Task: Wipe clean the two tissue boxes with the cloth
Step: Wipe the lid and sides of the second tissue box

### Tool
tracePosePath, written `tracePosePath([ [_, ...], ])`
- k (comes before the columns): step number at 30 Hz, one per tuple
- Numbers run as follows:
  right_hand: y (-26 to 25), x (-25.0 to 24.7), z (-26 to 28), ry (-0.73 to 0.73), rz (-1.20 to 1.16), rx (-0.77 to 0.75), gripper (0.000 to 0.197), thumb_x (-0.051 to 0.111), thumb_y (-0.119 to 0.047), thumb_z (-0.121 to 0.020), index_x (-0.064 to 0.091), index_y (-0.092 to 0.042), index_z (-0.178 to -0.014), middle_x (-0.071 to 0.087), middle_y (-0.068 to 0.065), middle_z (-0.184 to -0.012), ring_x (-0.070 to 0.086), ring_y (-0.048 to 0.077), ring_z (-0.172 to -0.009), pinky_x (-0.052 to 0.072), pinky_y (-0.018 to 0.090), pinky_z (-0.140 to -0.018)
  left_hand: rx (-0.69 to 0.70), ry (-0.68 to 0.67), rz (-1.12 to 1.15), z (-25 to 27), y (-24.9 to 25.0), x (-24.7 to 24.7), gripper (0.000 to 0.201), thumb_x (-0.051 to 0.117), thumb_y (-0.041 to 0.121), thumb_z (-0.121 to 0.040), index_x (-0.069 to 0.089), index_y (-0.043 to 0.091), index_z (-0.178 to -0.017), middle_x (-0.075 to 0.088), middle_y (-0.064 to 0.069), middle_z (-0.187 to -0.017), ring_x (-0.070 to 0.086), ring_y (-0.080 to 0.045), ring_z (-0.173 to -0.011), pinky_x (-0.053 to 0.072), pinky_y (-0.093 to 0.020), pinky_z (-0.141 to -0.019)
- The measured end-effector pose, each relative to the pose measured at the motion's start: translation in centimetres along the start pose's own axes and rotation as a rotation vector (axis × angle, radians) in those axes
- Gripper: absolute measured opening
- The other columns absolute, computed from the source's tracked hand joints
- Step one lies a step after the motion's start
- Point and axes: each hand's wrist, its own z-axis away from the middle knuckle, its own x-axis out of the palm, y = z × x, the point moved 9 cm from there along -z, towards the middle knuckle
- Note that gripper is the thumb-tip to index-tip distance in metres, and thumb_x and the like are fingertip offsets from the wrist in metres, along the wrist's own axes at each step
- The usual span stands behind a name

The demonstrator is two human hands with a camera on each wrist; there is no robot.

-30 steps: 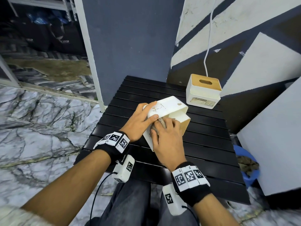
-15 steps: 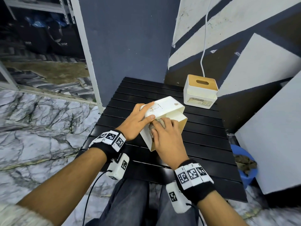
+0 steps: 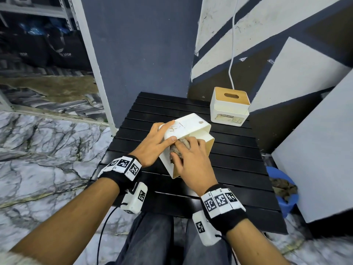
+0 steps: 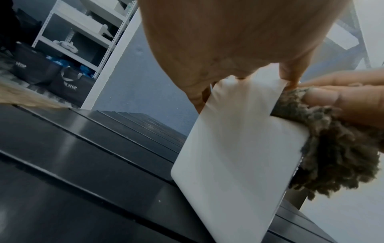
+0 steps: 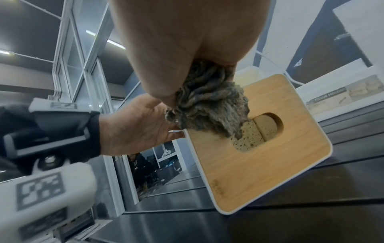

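Observation:
A white tissue box point(image 3: 188, 124) with a wooden lid point(image 5: 259, 156) stands tilted on one edge on the black slatted table point(image 3: 229, 159). My left hand point(image 3: 166, 133) holds it by its upper corner, thumb on the near edge. With my right hand point(image 3: 188, 150) I grip a bunched grey-brown cloth point(image 3: 174, 149) and press it against the lid's face beside the slot. The left wrist view shows the box's white side point(image 4: 234, 148) and the cloth point(image 4: 332, 148) at its edge. The second tissue box point(image 3: 229, 106) stands upright at the table's back right, untouched.
A blue bucket point(image 3: 282, 190) with rags in it sits on the floor right of the table. A white panel point(image 3: 315, 159) leans close on the right. A white cable point(image 3: 232, 54) hangs down the wall behind the second box. Marble floor lies to the left.
My right hand has shifted the cloth only slightly on the lid. The left hand keeps its hold on the tilted box. The head view has moved a little.

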Motion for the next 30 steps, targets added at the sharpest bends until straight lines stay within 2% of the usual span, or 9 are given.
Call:
tracePosePath([
  [5, 3.2, -0.7, -0.6, 0.021, 0.001, 0.078, 0.038, 0.052, -0.037, -0.091, 0.058, -0.023, -0.125, 0.050, 0.006, -0.117, 0.038, 0.025, -0.106, 0.041, 0.036, -0.097, -0.016, -0.010, -0.009, 0.0, 0.0, 0.0, 0.058, 0.043, 0.041, -0.103, 0.022, 0.031, -0.156, 0.027, 0.005, -0.142, 0.040, -0.012, -0.124, 0.034, -0.025, -0.107],
  [10, 4.2, -0.9, -0.7, -0.022, -0.055, 0.110, 0.036, 0.054, -0.034, -0.090, 0.059, -0.025, -0.125, 0.047, 0.005, -0.119, 0.034, 0.021, -0.109, 0.036, 0.028, -0.097, -0.044, -0.016, 0.020, 0.2, 0.0, -0.1, 0.058, 0.045, 0.043, -0.102, 0.022, 0.036, -0.154, 0.027, 0.006, -0.142, 0.041, -0.014, -0.122, 0.037, -0.030, -0.108],
  [13, 4.9, -1.0, -0.7, -0.044, -0.105, 0.128, 0.034, 0.054, -0.032, -0.091, 0.060, -0.025, -0.123, 0.045, 0.002, -0.119, 0.030, 0.013, -0.103, 0.027, 0.017, -0.091, -0.049, -0.010, 0.024, 0.1, 0.1, -0.3, 0.062, 0.051, 0.044, -0.099, 0.023, 0.036, -0.154, 0.028, 0.006, -0.142, 0.039, -0.013, -0.125, 0.037, -0.028, -0.105],
  [16, 6.6, -1.8, -0.4, 0.002, -0.252, 0.206, 0.028, 0.058, -0.033, -0.090, 0.063, -0.028, -0.118, 0.049, 0.000, -0.113, 0.042, 0.014, -0.103, 0.029, 0.016, -0.089, -0.044, 0.010, 0.007, 0.1, 0.3, -0.5, 0.073, 0.059, 0.052, -0.092, 0.025, 0.034, -0.154, 0.029, 0.007, -0.140, 0.038, -0.011, -0.125, 0.034, -0.024, -0.102],
  [18, 8.2, -2.6, 0.0, 0.045, -0.344, 0.287, 0.027, 0.057, -0.033, -0.091, 0.064, -0.031, -0.116, 0.053, -0.001, -0.110, 0.050, 0.012, -0.100, 0.034, 0.016, -0.087, -0.038, 0.051, -0.001, 0.2, 0.2, -0.8, 0.077, 0.056, 0.060, -0.085, 0.030, 0.034, -0.153, 0.033, 0.009, -0.137, 0.039, -0.011, -0.124, 0.036, -0.027, -0.102],
  [23, 10.8, -4.2, 0.6, 0.145, -0.382, 0.372, 0.028, 0.057, -0.027, -0.091, 0.064, -0.029, -0.118, 0.059, 0.002, -0.111, 0.053, 0.006, -0.095, 0.030, 0.005, -0.080, -0.059, 0.101, 0.084, -0.2, -0.4, -1.8, 0.074, 0.049, 0.066, -0.081, 0.042, 0.034, -0.147, 0.044, 0.009, -0.128, 0.043, -0.008, -0.122, 0.031, -0.026, -0.106],
  [27, 9.5, -5.1, 0.7, 0.225, -0.407, 0.316, 0.030, 0.058, -0.025, -0.091, 0.062, -0.028, -0.120, 0.054, -0.001, -0.113, 0.051, 0.006, -0.101, 0.034, 0.005, -0.090, -0.139, 0.126, 0.278, -0.4, -2.4, -1.9, 0.066, 0.050, 0.070, -0.080, 0.058, 0.035, -0.135, 0.059, 0.006, -0.132, 0.050, -0.011, -0.128, 0.031, -0.041, -0.117],
  [29, 6.7, -4.9, 0.7, 0.218, -0.382, 0.195, 0.033, 0.057, -0.025, -0.091, 0.060, -0.030, -0.123, 0.047, -0.005, -0.116, 0.046, 0.009, -0.109, 0.034, 0.015, -0.099, -0.170, 0.113, 0.367, -0.3, -3.3, -1.3, 0.063, 0.053, 0.070, -0.080, 0.063, 0.034, -0.130, 0.062, 0.009, -0.134, 0.052, -0.010, -0.129, 0.032, -0.045, -0.117],
  [30, 4.8, -4.4, 0.9, 0.200, -0.365, 0.107, 0.035, 0.056, -0.027, -0.090, 0.058, -0.031, -0.125, 0.044, -0.007, -0.118, 0.041, 0.008, -0.112, 0.029, 0.013, -0.101, -0.188, 0.108, 0.405, -0.3, -3.7, -1.0, 0.061, 0.055, 0.069, -0.079, 0.065, 0.034, -0.128, 0.063, 0.010, -0.133, 0.054, -0.010, -0.128, 0.033, -0.046, -0.117],
])
